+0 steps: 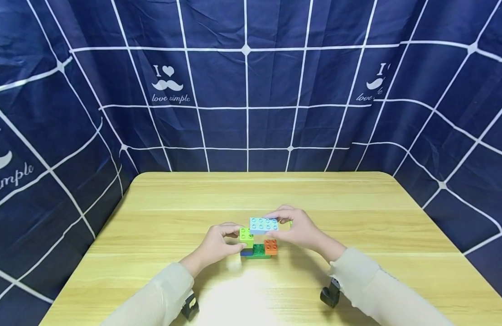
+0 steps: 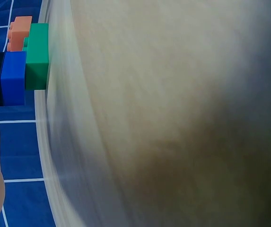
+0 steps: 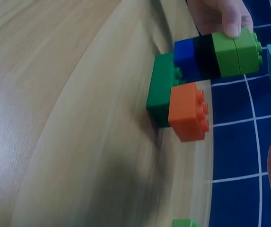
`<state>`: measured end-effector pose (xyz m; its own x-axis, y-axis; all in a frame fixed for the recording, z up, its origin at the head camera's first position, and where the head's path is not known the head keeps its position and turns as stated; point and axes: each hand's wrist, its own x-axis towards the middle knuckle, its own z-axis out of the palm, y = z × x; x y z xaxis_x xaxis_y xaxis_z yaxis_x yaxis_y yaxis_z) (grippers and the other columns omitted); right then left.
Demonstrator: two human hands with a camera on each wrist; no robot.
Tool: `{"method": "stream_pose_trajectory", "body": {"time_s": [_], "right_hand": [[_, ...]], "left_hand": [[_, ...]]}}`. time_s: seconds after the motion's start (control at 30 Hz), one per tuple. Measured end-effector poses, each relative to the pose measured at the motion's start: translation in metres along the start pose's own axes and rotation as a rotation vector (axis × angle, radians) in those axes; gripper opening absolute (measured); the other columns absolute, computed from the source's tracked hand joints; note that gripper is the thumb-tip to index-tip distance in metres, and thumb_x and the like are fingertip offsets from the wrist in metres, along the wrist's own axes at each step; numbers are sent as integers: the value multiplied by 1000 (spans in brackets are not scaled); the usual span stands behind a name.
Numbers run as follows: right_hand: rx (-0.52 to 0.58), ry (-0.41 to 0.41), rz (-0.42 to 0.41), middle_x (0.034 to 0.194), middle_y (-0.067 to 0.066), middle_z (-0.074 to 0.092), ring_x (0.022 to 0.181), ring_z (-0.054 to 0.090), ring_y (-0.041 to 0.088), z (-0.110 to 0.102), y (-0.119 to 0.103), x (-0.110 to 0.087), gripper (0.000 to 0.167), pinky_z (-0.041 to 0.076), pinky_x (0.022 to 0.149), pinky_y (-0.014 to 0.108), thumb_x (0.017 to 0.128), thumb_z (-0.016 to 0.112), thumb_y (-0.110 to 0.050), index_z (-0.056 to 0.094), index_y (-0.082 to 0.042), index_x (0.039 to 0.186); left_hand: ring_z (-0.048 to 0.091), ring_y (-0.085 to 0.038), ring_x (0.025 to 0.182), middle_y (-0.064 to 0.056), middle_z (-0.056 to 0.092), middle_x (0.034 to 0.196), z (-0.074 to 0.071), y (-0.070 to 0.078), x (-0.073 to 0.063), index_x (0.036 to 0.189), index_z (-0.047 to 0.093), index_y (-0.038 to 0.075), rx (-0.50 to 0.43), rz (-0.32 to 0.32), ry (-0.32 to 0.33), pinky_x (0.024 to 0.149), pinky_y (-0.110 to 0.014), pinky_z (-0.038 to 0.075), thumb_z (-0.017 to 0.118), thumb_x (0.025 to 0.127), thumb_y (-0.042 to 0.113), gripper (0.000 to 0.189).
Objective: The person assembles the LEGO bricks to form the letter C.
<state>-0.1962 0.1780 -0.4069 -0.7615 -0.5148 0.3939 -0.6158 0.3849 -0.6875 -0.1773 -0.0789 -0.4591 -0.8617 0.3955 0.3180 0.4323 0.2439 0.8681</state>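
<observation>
**Light blue brick [image 1: 264, 225] held aloft, a narrow gap off the lime top [image 1: 246, 237]**

Your forearms angle in from the lower corners. Left grip [image 1: 216, 242]: narrow, thumb on the near side of the lime top, fingers curling round its far side. Right grip [image 1: 293, 227]: pinching the light blue brick by its right end, thumb nearer you, fingers beyond.

Under the lime top: black brick [image 3: 206, 56], then blue brick [image 3: 184, 59], then green brick [image 1: 258, 250], lowest, at mid-bench [image 1: 336, 194]. Orange brick [image 1: 270, 246] sits on green's right end.

Hard to read: your left fingertips, hidden behind lime in the head view. A seam crosses the lime top; one brick or two, can't tell. Left wrist view crops your hand at its edge; right wrist view cuts off the light blue brick. A light-green piece [image 1: 291, 224] is mostly covered by your right hand.
</observation>
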Motion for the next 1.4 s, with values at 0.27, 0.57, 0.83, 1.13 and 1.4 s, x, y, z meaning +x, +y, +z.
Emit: {"method": "stream_pose_trajectory", "body": {"time_s": [0.27, 0.57, 0.83, 1.13, 1.4], "right_hand": [[-26, -56, -15, 95, -8, 63, 87, 55, 12, 2, -4, 3, 36, 50, 76, 36, 74, 83, -22, 73, -15, 108], [-66, -103, -18, 89, -12, 61, 81, 52, 12, 2, -7, 5, 34, 48, 68, 29, 74, 83, -23, 74, -15, 106], [-84, -123, 14, 81, -12, 60, 75, 54, 18, -1, -17, 9, 33, 49, 65, 37, 72, 84, -20, 75, -12, 103], [-100, -151, -5, 80, -13, 60, 75, 56, 9, -4, -15, 11, 35, 48, 62, 32, 70, 85, -20, 75, -12, 102], [-118, -164, -13, 81, -11, 60, 74, 57, 7, -4, -14, 11, 34, 46, 61, 27, 70, 85, -20, 75, -11, 101]], "left_hand": [[60, -22, 93, -4, 65, 106, 1, 0, 0, 102, 72, 4, -22, -9, 6, 83, -32, 53, 76, 77, 5, 25], [59, -20, 92, -5, 65, 106, 1, 0, 0, 101, 72, 3, 6, 1, 12, 83, -34, 54, 77, 77, 6, 25], [60, -24, 93, -10, 65, 107, 0, 9, -1, 102, 71, -1, 15, 2, 11, 86, -39, 52, 76, 77, 2, 27], [60, -20, 92, -4, 66, 106, 0, 3, 0, 105, 72, 4, 57, 4, 6, 85, -35, 53, 77, 77, 7, 29], [60, -19, 93, -2, 65, 107, 1, 3, -1, 102, 72, 5, 62, 12, 1, 85, -32, 52, 77, 77, 8, 26]]}}
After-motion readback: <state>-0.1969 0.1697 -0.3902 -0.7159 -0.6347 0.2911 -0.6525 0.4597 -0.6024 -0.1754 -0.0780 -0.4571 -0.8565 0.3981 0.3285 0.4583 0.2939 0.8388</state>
